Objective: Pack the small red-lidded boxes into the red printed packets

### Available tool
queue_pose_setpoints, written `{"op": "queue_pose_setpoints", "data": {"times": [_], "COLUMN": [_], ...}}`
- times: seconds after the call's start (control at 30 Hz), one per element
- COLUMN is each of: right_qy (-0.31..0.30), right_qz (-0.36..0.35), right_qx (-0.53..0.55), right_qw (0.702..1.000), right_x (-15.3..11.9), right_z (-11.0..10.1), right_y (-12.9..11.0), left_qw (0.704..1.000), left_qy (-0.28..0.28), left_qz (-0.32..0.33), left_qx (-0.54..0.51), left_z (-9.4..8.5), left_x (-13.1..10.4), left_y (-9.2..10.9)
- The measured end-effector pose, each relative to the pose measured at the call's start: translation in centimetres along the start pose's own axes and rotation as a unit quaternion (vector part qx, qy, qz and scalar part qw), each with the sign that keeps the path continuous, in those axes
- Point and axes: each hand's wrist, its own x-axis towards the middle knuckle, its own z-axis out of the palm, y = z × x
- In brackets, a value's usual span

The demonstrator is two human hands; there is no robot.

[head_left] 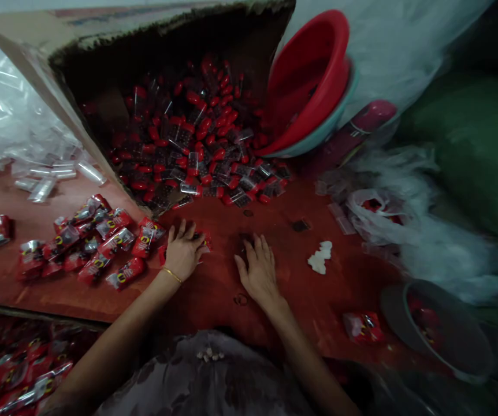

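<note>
My left hand (182, 253), with a thin gold bangle at the wrist, lies over a red packet (205, 241) on the red tabletop (218, 289); its fingers are apart. To the right, my right hand (257, 268) rests palm down with its fingers slightly spread, beside a small dark item (245, 240) that its fingertips partly hide. Several red wrapped packets (110, 231) are heaped left of my left hand. Beyond both hands, small clear containers with red caps (201, 138) spill from a cardboard box (19, 29) lying with its open side toward me.
Nested red (342, 52) and teal basins lean right of the box, beside a pink-capped bottle (376, 115). Clear tubes (43, 188) lie left. Plastic bags (431, 242), a white scrap (320, 257) and a grey bowl (478, 352) are right. A packet-filled container sits lower left.
</note>
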Motion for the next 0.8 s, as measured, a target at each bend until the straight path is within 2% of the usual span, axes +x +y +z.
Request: {"op": "queue_pose_setpoints", "data": {"times": [0.17, 0.3, 0.37, 0.43, 0.53, 0.57, 0.63, 0.73, 0.8], "right_qy": [0.066, 0.047, 0.019, 0.002, 0.015, 0.020, 0.027, 0.043, 0.053], "right_qz": [-0.020, 0.011, 0.053, 0.088, 0.121, 0.129, 0.140, 0.151, 0.159], "right_qx": [0.100, 0.253, 0.364, 0.475, 0.573, 0.588, 0.601, 0.596, 0.590], "right_qw": [0.993, 0.966, 0.930, 0.876, 0.810, 0.799, 0.786, 0.788, 0.790], "right_x": [-0.5, 0.3, 0.9, 1.5, 2.1, 2.2, 2.1, 1.7, 1.5], "right_z": [-1.2, -1.8, -1.7, -1.3, -0.9, -1.0, -1.1, -1.2, -0.9], "right_y": [-1.9, -4.1, -4.8, -5.3, -5.6, -5.6, -5.4, -5.0, -4.8], "left_qw": [0.999, 0.997, 0.995, 0.993, 0.973, 0.957, 0.904, 0.800, 0.748], "left_qy": [0.024, 0.072, 0.080, 0.076, 0.084, 0.091, 0.078, -0.024, -0.048], "left_qz": [0.018, -0.016, -0.014, -0.006, -0.032, -0.059, -0.130, -0.245, -0.286], "left_qx": [-0.013, -0.040, -0.057, -0.094, -0.212, -0.270, -0.399, -0.547, -0.597], "left_z": [0.6, -0.5, -1.0, -1.4, -1.4, -1.4, -1.4, -1.3, -1.2], "left_x": [-0.2, -0.4, -0.6, -1.0, -1.4, -1.4, -1.5, -1.2, -1.0], "left_y": [-0.2, 1.5, 2.5, 3.5, 4.3, 4.4, 4.6, 4.7, 4.8]}}
